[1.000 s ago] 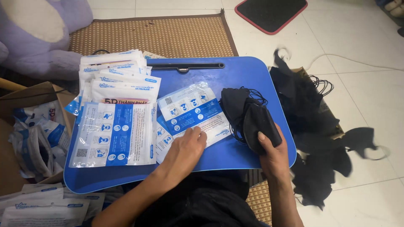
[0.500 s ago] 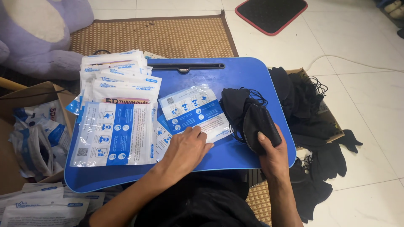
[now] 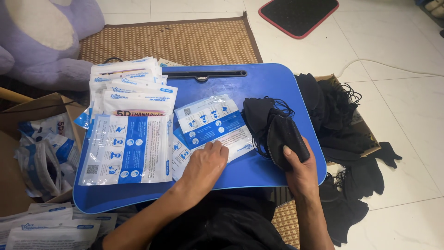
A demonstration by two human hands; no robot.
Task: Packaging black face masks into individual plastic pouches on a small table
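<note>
Floor setup, white tiles with a woven mat at the far side and a blue lap tray over the person's legs as the work surface.

Right hand is grasping a folded stack of black masks at the tray's near right, thumb on top, ear loops spilling out toward the left. Left hand lies flat with fingers spread on an open pouch, white and blue plastic, sitting mid-tray. It's pressing down, not gripping anything.

Progress-wise, my read: the masks are gathered but not in the pouch yet, so this one is still to be filled. On the tray's left there's a flat pouch and behind it a pile of more pouches. Can't tell whether those are filled or empty. Off the right edge, a cardboard box is heaped with loose black masks, some spilling onto the tiles, so there looks to be plenty left.

Further out: a purple plush far left, a box of packaging at left, a dark doormat at the far edge.

Hard to make out: whether the pouch mouth is actually open, how many masks are in the grip, and the near-left pouches, which are cut off.
</note>
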